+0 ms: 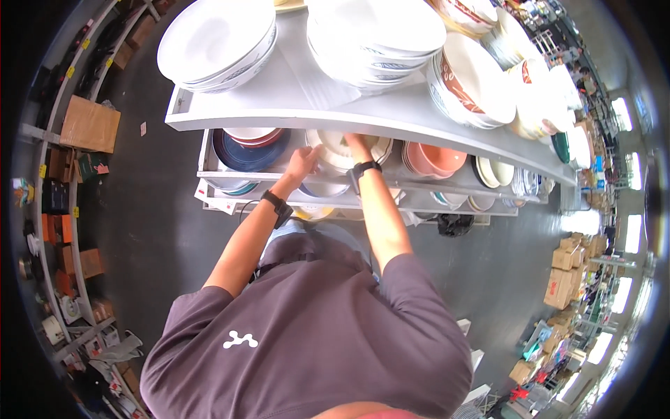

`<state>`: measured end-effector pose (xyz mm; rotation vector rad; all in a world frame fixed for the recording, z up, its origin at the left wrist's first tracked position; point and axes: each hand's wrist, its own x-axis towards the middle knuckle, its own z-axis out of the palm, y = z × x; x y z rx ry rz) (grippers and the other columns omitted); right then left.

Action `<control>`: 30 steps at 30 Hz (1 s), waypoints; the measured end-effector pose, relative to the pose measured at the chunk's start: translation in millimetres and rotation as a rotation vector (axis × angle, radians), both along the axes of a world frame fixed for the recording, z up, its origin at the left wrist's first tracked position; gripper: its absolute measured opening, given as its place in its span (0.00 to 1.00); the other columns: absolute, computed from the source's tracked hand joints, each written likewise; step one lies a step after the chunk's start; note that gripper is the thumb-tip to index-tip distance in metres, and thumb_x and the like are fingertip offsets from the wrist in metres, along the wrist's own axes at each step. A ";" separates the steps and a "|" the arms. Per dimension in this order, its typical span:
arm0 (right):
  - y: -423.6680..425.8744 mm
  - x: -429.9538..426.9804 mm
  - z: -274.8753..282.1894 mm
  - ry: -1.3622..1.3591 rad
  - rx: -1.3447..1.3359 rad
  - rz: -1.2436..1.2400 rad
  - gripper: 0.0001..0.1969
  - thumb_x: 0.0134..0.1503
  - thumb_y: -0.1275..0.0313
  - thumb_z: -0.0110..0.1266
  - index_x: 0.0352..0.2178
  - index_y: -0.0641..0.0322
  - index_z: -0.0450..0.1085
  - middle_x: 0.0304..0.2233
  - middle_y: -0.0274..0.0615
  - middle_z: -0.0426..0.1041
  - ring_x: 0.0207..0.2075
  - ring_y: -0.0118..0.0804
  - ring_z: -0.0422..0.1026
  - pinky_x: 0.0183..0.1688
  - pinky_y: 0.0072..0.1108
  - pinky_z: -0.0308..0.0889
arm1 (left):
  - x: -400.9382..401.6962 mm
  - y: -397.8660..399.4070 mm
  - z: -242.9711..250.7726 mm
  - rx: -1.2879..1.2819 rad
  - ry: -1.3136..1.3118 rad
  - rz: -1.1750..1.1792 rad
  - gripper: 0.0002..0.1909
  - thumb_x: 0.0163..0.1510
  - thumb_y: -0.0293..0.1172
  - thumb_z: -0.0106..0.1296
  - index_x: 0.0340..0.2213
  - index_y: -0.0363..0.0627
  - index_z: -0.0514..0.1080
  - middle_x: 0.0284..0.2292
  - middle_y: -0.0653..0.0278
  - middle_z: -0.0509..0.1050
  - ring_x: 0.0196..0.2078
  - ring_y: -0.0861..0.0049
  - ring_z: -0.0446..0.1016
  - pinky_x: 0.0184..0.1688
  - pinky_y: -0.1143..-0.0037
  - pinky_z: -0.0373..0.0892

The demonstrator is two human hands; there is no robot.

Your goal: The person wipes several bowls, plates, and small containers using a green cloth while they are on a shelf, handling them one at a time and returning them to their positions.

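Observation:
A stack of cream plates (331,152) stands on the second shelf (293,170), partly under the top shelf's edge. At the left rim of these plates is my left hand (303,161); whether its fingers grip the rim cannot be told. My right hand (357,142) reaches over the plates, its fingers partly hidden by the top shelf, so its hold is unclear. Left of the plates, red-rimmed white dishes (255,137) rest on a dark blue plate (251,157). Pink bowls (439,158) sit to the right.
The top shelf (314,112) juts out above my hands, bearing stacked white bowls (220,42) and bowls with a brown pattern (466,84). Lower shelves hold more dishes. A black plastic bag (455,225) lies at the lower right. Racks with cardboard boxes (90,124) line the left side.

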<state>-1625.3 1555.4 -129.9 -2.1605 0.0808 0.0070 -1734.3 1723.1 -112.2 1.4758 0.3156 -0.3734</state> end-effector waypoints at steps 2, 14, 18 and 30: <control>14.1 -12.7 8.9 0.120 0.056 0.057 0.24 0.53 0.58 0.52 0.48 0.63 0.67 0.44 0.55 0.72 0.46 0.49 0.71 0.48 0.33 0.64 | -3.4 0.8 -2.6 -0.010 0.022 0.008 0.22 0.60 0.48 0.49 0.23 0.40 0.67 0.15 0.69 0.64 0.17 0.80 0.68 0.22 0.79 0.66; -44.9 -7.8 21.8 -0.261 -0.282 0.070 0.15 0.54 0.72 0.52 0.41 0.69 0.71 0.40 0.58 0.74 0.43 0.55 0.73 0.45 0.35 0.68 | 1.7 5.0 -7.7 -0.022 -0.001 -0.019 0.23 0.61 0.47 0.48 0.23 0.37 0.68 0.15 0.67 0.65 0.18 0.77 0.72 0.24 0.79 0.69; -9.3 -10.8 2.5 -0.258 -0.480 0.148 0.14 0.53 0.71 0.53 0.41 0.67 0.73 0.42 0.58 0.73 0.42 0.54 0.73 0.45 0.34 0.68 | 6.3 0.0 -5.7 -0.069 0.018 0.012 0.22 0.61 0.46 0.48 0.25 0.36 0.68 0.16 0.66 0.66 0.18 0.75 0.73 0.25 0.78 0.70; -106.3 -130.4 53.7 0.006 0.646 -0.246 0.21 0.60 0.68 0.54 0.53 0.65 0.65 0.48 0.37 0.71 0.48 0.30 0.69 0.50 0.21 0.65 | -21.9 -12.1 9.0 0.299 -0.081 -0.277 0.23 0.52 0.49 0.59 0.22 0.37 0.72 0.14 0.66 0.69 0.16 0.85 0.68 0.16 0.81 0.60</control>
